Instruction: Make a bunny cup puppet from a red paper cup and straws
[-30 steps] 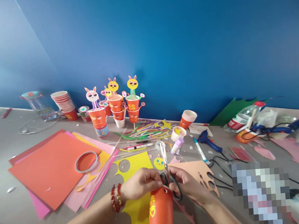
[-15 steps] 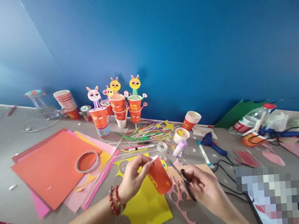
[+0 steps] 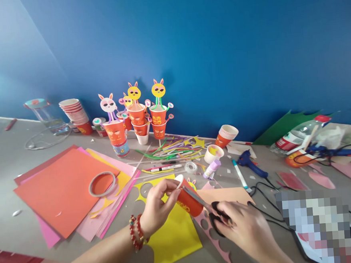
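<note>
My left hand (image 3: 160, 204) grips a red paper cup (image 3: 190, 201) near its white rim; the cup is tilted, its base toward the lower right. In my right hand (image 3: 242, 223) are black-handled scissors (image 3: 215, 216), fingers in the loops. Their blades lie along the cup's side and point toward its rim; whether they cut into it I cannot tell. Below the hands lies a yellow sheet (image 3: 174, 239) with shapes cut out. A pink sheet (image 3: 214, 239) with round holes lies beside it. Part of a small yellow rabbit face (image 3: 192, 184) shows behind the cup.
Finished rabbit cups (image 3: 115, 135) stand by the wall. Coloured sheets with a tape roll (image 3: 91, 187) on them lie left. Beyond my hands are a glue stick (image 3: 212, 169), pipe cleaners (image 3: 176, 149) and a marker (image 3: 241, 175). A corded glue gun (image 3: 253, 166) and a bottle (image 3: 298, 135) lie right.
The scissors have moved from beside the cup onto its side, blades now along it toward the rim. The cup has turned so its opening shows more. The view has shifted slightly.
</note>
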A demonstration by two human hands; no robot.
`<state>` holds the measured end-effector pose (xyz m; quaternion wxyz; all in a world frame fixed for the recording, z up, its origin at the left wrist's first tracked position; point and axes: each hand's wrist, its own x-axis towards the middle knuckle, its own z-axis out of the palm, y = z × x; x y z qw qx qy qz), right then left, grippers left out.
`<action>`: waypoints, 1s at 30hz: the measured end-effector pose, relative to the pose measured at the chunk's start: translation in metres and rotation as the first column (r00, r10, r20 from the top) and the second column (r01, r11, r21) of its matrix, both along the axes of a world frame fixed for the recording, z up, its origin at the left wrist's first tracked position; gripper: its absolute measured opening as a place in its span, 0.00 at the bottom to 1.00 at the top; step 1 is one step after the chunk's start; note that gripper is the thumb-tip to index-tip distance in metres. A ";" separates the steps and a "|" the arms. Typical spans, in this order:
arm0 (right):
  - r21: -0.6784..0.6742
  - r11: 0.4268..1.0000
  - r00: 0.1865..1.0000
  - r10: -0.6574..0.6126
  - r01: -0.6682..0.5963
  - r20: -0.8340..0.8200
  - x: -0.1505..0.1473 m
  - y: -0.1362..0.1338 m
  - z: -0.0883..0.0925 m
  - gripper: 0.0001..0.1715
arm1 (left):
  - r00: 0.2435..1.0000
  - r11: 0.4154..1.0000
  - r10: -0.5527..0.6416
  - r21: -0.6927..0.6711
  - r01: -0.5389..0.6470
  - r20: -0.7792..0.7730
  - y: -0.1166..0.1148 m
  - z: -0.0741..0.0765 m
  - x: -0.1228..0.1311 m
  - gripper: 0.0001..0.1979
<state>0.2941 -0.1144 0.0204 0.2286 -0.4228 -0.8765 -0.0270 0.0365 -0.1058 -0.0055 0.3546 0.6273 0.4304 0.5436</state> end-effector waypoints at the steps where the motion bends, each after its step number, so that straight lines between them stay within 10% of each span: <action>1: -0.001 1.000 1.000 0.003 -0.003 0.008 0.000 0.000 -0.001 0.06 | 1.000 1.000 -0.006 -0.001 0.006 0.007 -0.001 0.000 0.000 0.06; 30: 0.192 0.981 0.998 -0.034 0.022 0.058 0.001 0.011 -0.016 0.19 | 0.996 0.992 -0.070 0.113 0.063 0.059 -0.003 -0.001 0.001 0.04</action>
